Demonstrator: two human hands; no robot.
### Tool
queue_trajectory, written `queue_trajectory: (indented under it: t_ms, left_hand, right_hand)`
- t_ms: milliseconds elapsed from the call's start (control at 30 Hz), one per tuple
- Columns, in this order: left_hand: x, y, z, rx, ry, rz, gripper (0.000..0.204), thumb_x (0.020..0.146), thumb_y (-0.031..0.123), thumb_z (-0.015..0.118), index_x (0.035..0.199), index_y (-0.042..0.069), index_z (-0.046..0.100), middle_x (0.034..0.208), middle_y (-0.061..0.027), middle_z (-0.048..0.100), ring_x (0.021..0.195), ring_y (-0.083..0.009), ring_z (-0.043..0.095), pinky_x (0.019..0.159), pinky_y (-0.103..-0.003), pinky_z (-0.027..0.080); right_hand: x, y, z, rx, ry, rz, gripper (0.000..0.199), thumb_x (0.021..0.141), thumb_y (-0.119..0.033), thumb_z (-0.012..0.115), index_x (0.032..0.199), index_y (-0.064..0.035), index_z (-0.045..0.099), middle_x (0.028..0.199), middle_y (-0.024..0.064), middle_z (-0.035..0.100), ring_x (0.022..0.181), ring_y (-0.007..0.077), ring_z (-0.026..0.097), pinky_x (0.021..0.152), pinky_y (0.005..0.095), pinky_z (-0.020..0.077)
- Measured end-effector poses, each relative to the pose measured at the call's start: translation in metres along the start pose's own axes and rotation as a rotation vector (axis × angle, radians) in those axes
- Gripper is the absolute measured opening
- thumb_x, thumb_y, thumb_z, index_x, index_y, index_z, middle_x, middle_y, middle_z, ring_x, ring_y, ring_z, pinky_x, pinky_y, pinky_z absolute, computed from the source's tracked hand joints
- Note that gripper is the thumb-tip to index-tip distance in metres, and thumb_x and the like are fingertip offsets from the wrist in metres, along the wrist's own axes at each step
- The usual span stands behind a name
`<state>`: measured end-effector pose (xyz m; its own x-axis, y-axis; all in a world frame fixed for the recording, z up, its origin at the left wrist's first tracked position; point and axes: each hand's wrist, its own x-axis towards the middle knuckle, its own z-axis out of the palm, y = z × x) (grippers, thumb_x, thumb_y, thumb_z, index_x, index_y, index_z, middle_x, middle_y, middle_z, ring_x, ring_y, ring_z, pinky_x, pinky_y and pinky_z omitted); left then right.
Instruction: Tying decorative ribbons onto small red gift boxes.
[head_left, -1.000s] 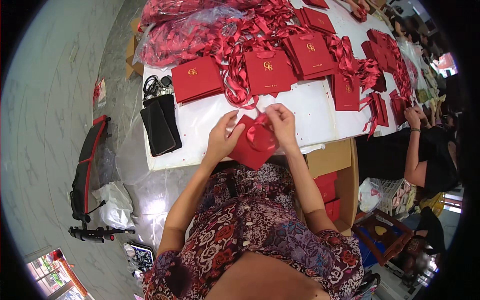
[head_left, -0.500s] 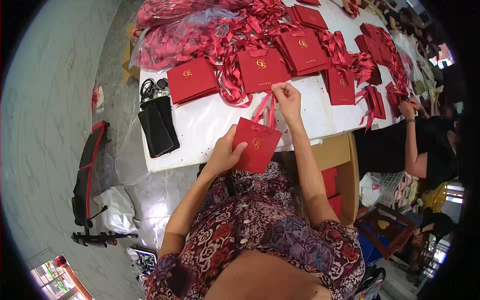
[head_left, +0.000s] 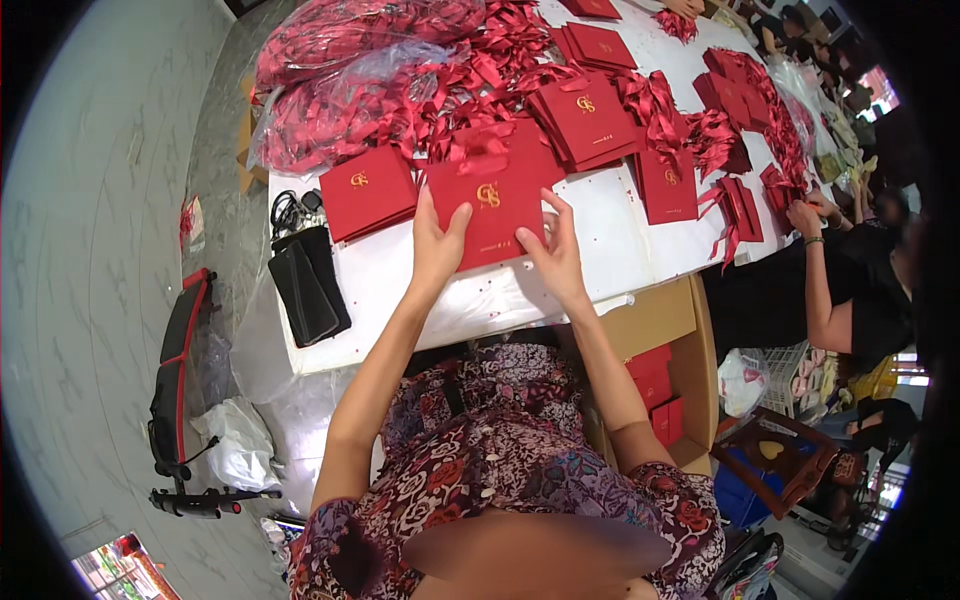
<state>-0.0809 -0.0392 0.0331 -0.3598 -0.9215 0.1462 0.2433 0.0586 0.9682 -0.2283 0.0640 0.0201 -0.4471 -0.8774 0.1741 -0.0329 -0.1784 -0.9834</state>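
Note:
Between my hands, above the white table, is a small red paper gift bag with gold print. Its left edge is gripped by my left hand, thumb on the front. At the right edge my right hand pinches the bag, thumb in front and fingers at the side. A red ribbon handle shows at the bag's top. Just beyond lies another red bag, partly covered by the held one. Stacked red bags lie to the left and to the right.
A large plastic-wrapped heap of red ribbon fills the far left. Black phone-like items and a cable lie at the left edge. An open cardboard box with red bags stands right of me. A co-worker's hands handle bags farther right.
The bag in my left hand has moved up and away from me, over the table. My right hand has left the ribbon and come down onto the bag's right edge.

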Motion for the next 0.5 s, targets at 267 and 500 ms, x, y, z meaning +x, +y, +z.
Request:
queue_trajectory:
  t_ms: [267, 500]
  left_hand:
    - [0.006, -0.034, -0.002, 0.383, 0.058, 0.074, 0.059, 0.087, 0.007, 0.069, 0.138, 0.001, 0.041, 0.124, -0.0201, 0.053, 0.094, -0.0207, 0.06, 0.075, -0.033, 0.054]
    - [-0.038, -0.034, -0.044, 0.62, 0.106, 0.13, 0.052, 0.083, 0.0, 0.067, 0.132, 0.006, 0.051, 0.116, -0.0144, 0.054, 0.094, -0.0239, 0.06, 0.076, -0.032, 0.052]
  right_hand:
    - [0.082, 0.029, -0.018, -0.301, 0.235, -0.174, 0.055, 0.093, -0.01, 0.064, 0.14, 0.0016, 0.038, 0.128, 0.0191, 0.049, 0.117, 0.0247, 0.051, 0.101, 0.0351, 0.0419]
    - [0.078, 0.056, -0.005, -0.975, 0.281, -0.283, 0.064, 0.089, -0.022, 0.069, 0.142, -0.0022, 0.04, 0.131, 0.0243, 0.043, 0.124, 0.0398, 0.041, 0.105, 0.0474, 0.0343]
